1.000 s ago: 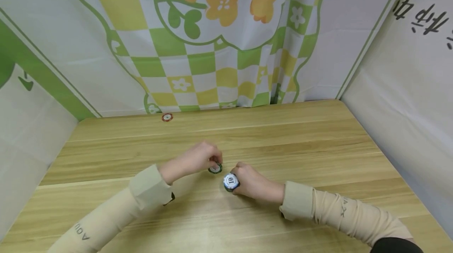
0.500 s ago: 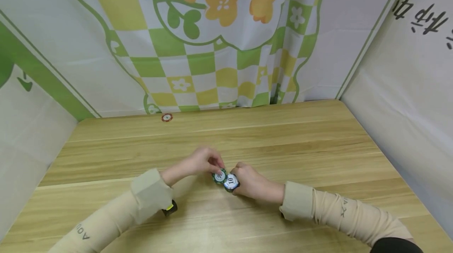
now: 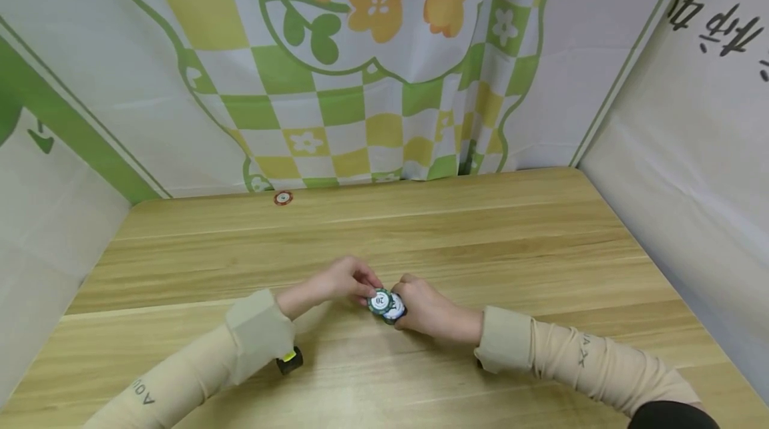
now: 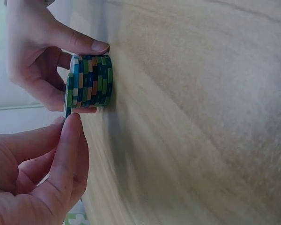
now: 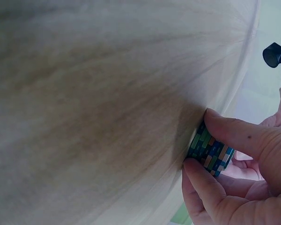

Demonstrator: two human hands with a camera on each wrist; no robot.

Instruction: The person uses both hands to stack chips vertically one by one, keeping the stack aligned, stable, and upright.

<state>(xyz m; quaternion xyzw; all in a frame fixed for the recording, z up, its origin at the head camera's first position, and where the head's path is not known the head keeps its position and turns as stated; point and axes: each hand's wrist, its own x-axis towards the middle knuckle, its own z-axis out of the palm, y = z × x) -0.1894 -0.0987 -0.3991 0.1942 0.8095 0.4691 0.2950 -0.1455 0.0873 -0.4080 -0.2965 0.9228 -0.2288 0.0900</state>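
Note:
My left hand pinches a green poker chip marked 20 between thumb and fingers. That chip lies flat over the top of a stack of poker chips, overlapping the white-and-blue top chip and sticking out a little to the left. Around the stack curl the thumb and fingers of my right hand, gripping it from the right side. Green, blue and orange edge marks show along the stack in both wrist views, and it stands on the wooden table.
A red poker chip lies alone at the table's back edge, left of centre. Behind the table hangs a checked, flowered curtain. A white wall panel borders the right side.
My left hand has brought the green chip rightward and toward me, from the table beside the stack to over its top. My right hand has kept its hold on the stack.

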